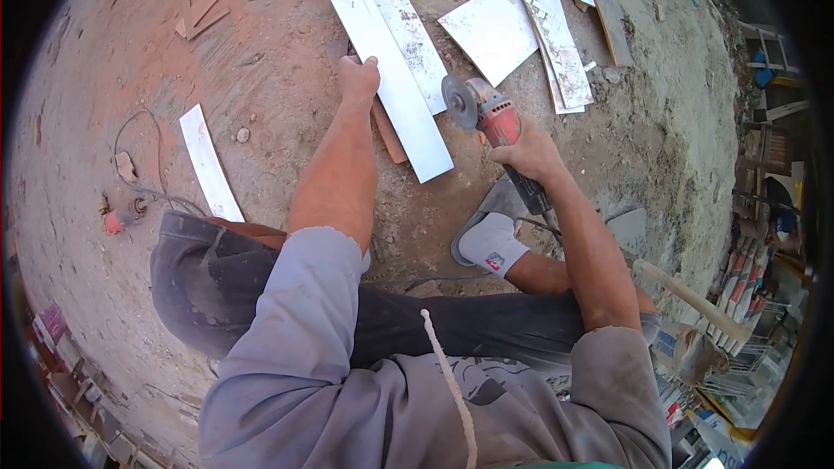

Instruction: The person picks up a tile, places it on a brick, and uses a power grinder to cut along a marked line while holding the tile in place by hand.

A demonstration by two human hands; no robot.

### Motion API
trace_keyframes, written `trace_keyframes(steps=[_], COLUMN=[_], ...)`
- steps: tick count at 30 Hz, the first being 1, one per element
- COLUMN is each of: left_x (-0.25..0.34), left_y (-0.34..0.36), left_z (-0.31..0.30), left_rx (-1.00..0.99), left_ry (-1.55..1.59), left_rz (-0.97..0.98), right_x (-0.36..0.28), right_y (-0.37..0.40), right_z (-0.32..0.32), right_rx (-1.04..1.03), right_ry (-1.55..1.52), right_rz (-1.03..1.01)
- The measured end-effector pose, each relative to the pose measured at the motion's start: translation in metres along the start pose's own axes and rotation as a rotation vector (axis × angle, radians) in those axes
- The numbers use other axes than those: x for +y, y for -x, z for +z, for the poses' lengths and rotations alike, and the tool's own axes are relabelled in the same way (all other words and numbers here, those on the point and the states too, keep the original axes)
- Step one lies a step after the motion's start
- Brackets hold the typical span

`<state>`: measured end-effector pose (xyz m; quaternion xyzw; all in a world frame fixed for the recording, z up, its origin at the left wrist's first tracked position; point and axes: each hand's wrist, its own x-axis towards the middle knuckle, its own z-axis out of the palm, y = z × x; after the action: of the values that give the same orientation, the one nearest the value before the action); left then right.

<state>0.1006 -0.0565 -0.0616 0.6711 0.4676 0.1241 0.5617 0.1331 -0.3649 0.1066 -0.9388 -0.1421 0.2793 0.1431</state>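
My left hand (358, 78) grips the left edge of a long white tile strip (395, 78), thumb on its top face. Under and beside that strip lies another white tile piece (410, 39) with dark smudges. A reddish-brown piece (387, 132) shows below the strip's left edge. In my right hand (532, 155) is a red and black angle grinder (501, 124), held by its body. Its grey cutting disc (460, 102) stands just right of the strip, apart from its edge. The grinder's cord runs down past my foot.
White tile pieces (495, 30) and smudged strips (556, 39) lie at the upper right. A narrow white strip (210, 165) rests on the dirt at left, near a red power tool (115, 221) with a cable. My sandalled foot (491, 239) is close below the grinder.
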Motion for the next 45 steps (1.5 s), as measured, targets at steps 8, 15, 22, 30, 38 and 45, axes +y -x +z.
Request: trace_keyframes(steps=[8,15,22,30,38,45], left_x=[0.011,0.022,0.036,0.020,0.020,0.027], left_y=[0.011,0.021,0.031,0.020,0.020,0.027], left_z=[-0.003,-0.007,-0.011,0.000,0.003,-0.001], left_rx=[0.002,0.012,0.019,0.027,0.052,0.065], left_ry=[0.059,0.000,-0.056,0.020,0.032,-0.022], left_rz=[-0.022,-0.024,-0.014,-0.023,-0.032,-0.053], right_x=[-0.015,-0.015,-0.017,-0.014,-0.016,-0.022], right_y=[0.006,0.006,0.006,0.007,0.005,-0.004], right_z=[0.002,0.009,0.012,0.015,0.015,0.017], right_rx=[-0.104,-0.129,-0.139,-0.110,-0.135,-0.167], right_ry=[0.103,0.132,0.166,0.133,0.138,0.155], right_rz=[0.045,0.073,0.083,0.074,0.076,0.117])
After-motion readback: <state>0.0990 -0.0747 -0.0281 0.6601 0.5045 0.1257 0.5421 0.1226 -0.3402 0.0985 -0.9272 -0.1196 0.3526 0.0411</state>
